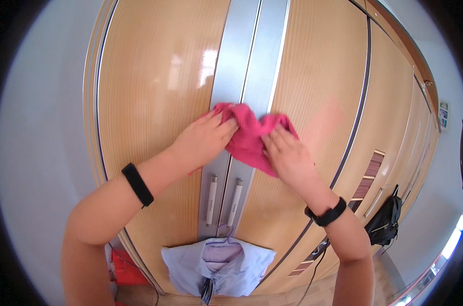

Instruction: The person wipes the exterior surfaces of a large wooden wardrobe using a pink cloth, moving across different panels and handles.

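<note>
A crumpled pink-red cloth (249, 135) is stretched between my two hands, in front of the silver centre strips (241, 66) of a light-wood wardrobe. My left hand (206, 135) grips its left side, fingers curled into the fabric. On the right side, my right hand (288, 153) holds a bunched part of it, with the fingertips partly in the folds. Below the cloth are two upright white door handles (211, 200). A light-blue shirt (219, 265) on a hanger hangs under them, a dark striped tie at its collar.
Wood-grain wardrobe doors (155, 102) fill most of the view. A black bag (385, 219) hangs at the right by a door handle. Something red (129, 268) lies low at the left. A thin dark cable (313, 278) runs down beside the shirt. A pale wall (43, 127) stands at the left.
</note>
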The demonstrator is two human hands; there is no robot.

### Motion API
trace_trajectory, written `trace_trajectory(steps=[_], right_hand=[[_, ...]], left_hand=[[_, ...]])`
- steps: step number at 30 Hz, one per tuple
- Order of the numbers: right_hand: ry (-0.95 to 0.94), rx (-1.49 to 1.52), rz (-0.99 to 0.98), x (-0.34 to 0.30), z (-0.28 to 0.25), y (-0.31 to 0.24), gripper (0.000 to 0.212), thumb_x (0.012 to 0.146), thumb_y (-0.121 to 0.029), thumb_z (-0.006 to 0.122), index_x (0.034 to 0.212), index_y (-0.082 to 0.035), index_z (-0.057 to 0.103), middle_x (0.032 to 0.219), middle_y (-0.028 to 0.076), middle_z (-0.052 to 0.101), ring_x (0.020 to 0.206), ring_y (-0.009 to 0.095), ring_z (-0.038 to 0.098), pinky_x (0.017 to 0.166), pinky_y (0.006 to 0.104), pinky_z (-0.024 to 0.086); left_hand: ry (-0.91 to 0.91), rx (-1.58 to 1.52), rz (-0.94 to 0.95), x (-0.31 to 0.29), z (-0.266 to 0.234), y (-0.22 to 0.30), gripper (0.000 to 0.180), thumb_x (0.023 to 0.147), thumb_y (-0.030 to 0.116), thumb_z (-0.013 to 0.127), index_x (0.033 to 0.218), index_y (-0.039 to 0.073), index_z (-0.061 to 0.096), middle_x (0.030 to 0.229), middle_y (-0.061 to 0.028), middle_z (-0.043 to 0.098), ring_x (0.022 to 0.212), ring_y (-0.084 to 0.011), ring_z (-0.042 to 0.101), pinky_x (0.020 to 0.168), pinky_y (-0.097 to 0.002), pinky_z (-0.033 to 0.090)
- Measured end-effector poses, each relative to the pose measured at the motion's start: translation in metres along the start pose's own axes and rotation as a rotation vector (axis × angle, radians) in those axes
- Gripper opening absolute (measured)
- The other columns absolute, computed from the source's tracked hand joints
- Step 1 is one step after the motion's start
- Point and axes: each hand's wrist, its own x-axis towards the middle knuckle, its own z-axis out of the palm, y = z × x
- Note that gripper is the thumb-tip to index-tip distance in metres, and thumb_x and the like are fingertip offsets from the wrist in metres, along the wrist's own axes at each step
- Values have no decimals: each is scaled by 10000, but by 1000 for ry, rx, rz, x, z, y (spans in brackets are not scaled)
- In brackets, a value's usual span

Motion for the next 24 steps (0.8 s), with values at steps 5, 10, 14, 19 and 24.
trace_trajectory(steps=[5,10,14,19,24], right_hand=[[158,-91,104,72,-6,46,455,760,-199,632,1139,35,540,1175,183,559,1152,279,510,959,336,418],[235,22,173,125,-19,76,349,810,-255,626,1010,23,556,1133,193,537,1043,338,539,891,391,455],[281,88,251,143,-18,84,420,826,-309,618,1058,31,531,1192,234,510,1046,390,533,886,425,461],[309,114,225,163,-17,83,431,856,-343,576,1187,-71,525,1327,174,455,1076,409,517,919,433,449],[215,46,210,183,4,84,452,905,-415,453,1310,-217,490,1387,87,432,1238,489,355,1013,538,329]], left_hand=[[125,27,-119,67,0,-28,385,772,53,479,1136,-53,545,1125,-134,540,962,-276,543,887,-352,447],[263,101,-182,119,-4,-74,385,803,120,508,1170,14,549,1132,-131,548,988,-291,535,864,-378,462],[344,349,-239,128,-1,-120,417,867,299,525,1254,145,514,1205,-109,535,1126,-292,485,972,-419,391],[354,544,-245,115,-14,-162,425,887,357,510,1281,195,496,1260,-48,522,1214,-254,427,1046,-447,298],[298,511,-135,96,-52,-157,377,828,127,487,1195,84,561,1218,-123,500,1213,-313,400,1068,-407,276]])
